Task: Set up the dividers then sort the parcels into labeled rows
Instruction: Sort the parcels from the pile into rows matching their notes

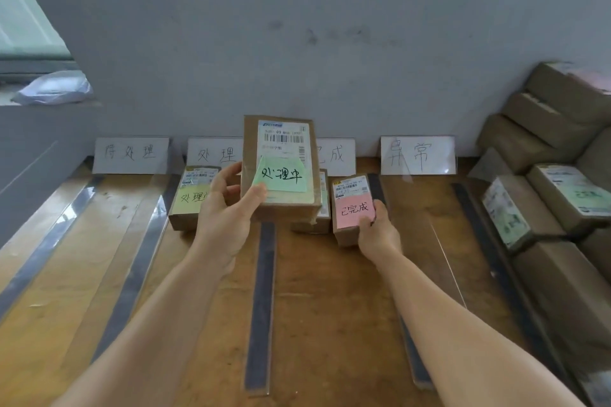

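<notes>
Centrally, we hold up a flat brown cardboard parcel with a green sticky note point(281, 163). It stands upright above the wooden tabletop point(330, 307), its white shipping label with barcode facing us and the green note, handwritten in black, stuck over the label's lower part. Our left hand point(228, 208) grips its lower left edge, thumb pressed on the front near the note's corner, fingers curled behind.

Our right hand point(378, 231) rests on a small brown cardboard box with a pink sticky note point(352, 208), fingers curled over its near right corner; the box sits on the table in the third row. Left of the raised parcel, a brown box with a yellow sticky note point(191, 198) lies in the second row. Another brown box point(317, 215) sits mostly hidden behind the raised parcel.

Dark flat divider strips point(263, 301) with clear upright panels run toward us, splitting the table into rows. Four white handwritten row cards point(130, 155) lean against the grey wall point(330, 43). At far right, a stack of brown cardboard parcels point(555, 175) is piled high. A crumpled white plastic bag point(53, 89) lies on the ledge at left.
</notes>
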`<state>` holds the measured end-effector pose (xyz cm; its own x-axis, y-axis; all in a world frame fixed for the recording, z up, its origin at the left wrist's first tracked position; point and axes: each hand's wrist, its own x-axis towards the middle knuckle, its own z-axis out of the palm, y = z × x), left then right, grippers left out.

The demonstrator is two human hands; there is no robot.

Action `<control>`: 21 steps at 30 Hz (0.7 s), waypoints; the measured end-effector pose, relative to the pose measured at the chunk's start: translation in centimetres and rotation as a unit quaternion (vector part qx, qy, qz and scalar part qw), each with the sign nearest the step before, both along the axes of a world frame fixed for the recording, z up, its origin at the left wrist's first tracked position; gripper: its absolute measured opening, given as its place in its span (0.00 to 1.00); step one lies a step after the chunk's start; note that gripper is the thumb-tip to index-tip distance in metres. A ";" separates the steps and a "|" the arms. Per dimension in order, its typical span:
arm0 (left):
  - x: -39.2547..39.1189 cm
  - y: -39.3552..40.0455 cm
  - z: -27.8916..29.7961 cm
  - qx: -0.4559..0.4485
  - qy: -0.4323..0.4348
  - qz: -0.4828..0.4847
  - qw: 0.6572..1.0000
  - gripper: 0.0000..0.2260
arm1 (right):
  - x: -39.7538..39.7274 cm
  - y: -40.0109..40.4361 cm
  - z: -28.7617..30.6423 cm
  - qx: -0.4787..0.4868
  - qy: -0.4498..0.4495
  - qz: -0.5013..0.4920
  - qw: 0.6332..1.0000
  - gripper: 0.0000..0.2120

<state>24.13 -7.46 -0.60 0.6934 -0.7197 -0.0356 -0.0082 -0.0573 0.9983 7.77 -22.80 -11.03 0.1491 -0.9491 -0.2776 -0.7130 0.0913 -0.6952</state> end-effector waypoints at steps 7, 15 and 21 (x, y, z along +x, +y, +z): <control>1.3 -0.3 -0.5 0.009 0.016 0.009 1.000 0.18 | -0.1 -0.4 -0.5 -0.058 0.154 0.127 0.978 0.43; 2.5 0.4 -1.2 0.020 0.025 0.011 0.999 0.16 | 0.5 -1.2 -1.6 -0.128 0.248 0.198 0.940 0.33; 3.0 2.3 -1.3 0.021 0.038 0.030 0.999 0.16 | 1.4 -1.0 1.6 -0.107 0.185 0.187 0.959 0.36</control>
